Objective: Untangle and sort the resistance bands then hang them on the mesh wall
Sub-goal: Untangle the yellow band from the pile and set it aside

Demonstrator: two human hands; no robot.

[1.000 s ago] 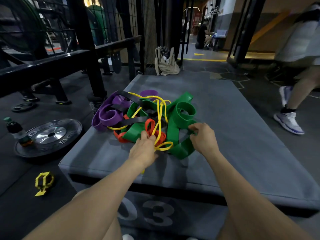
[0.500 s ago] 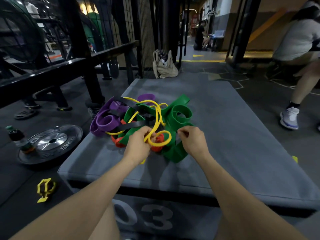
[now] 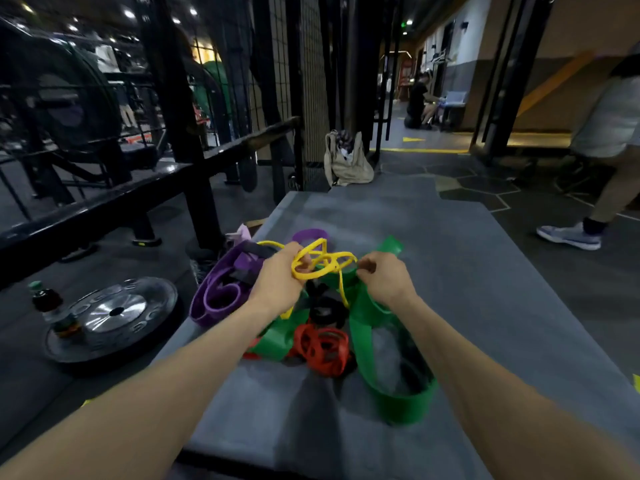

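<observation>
The left hand (image 3: 278, 280) grips the thin yellow rubber band (image 3: 323, 263) in curled fingers, lifted above the tangled pile on the grey padded table (image 3: 467, 271); the right hand (image 3: 386, 277) pinches it alongside the wide green band (image 3: 367, 327). Light, stretchy and snag-prone, it seems best held at free loops

Dim gym: dark floor (image 3: 554, 282), black rack (image 3: 180, 133), ceiling spotlights (image 3: 130, 13).

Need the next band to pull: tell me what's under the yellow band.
Under the yellow band, held by both the left hand and right hand, lie green, black and red bands. How they interlock is hidden.
</observation>
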